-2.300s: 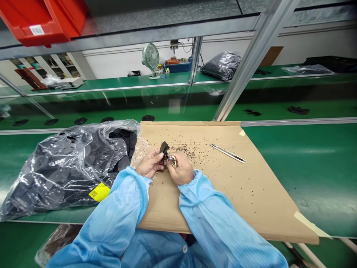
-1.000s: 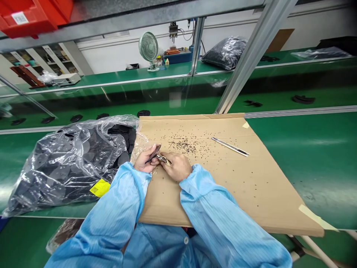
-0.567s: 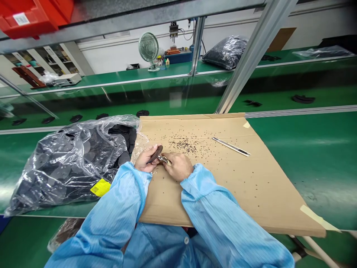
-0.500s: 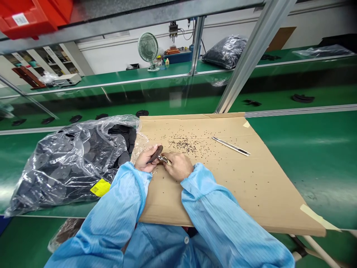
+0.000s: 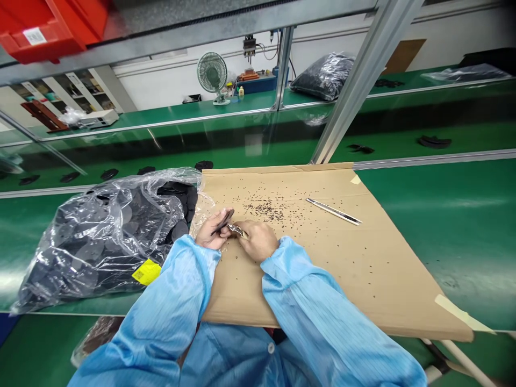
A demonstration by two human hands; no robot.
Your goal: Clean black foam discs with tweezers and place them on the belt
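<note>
My left hand [image 5: 211,230] is closed around a thin dark round disc [image 5: 224,220], held tilted on edge above the cardboard. In my right hand [image 5: 259,239] is a pair of small metal nippers [image 5: 237,230], their handles mostly covered by my fingers. The nippers' jaws meet the edge of the disc; whether they bite into it cannot be made out. Many tiny dark bits [image 5: 268,208] lie scattered on the cardboard sheet [image 5: 314,279] just beyond my hands. A slim utility knife [image 5: 334,211] rests on the sheet to the right.
A clear plastic bag [image 5: 100,236] full of dark discs lies left of the cardboard, with a yellow label [image 5: 147,272]. Behind runs a green conveyor [image 5: 242,142] carrying several dark pieces. A metal post [image 5: 350,80] rises at the sheet's back edge. Overhead hangs a red bin [image 5: 52,27].
The disc in my left hand has turned to show more edge-on. Both hands stay in nearly the same place, and the view has shifted slightly.
</note>
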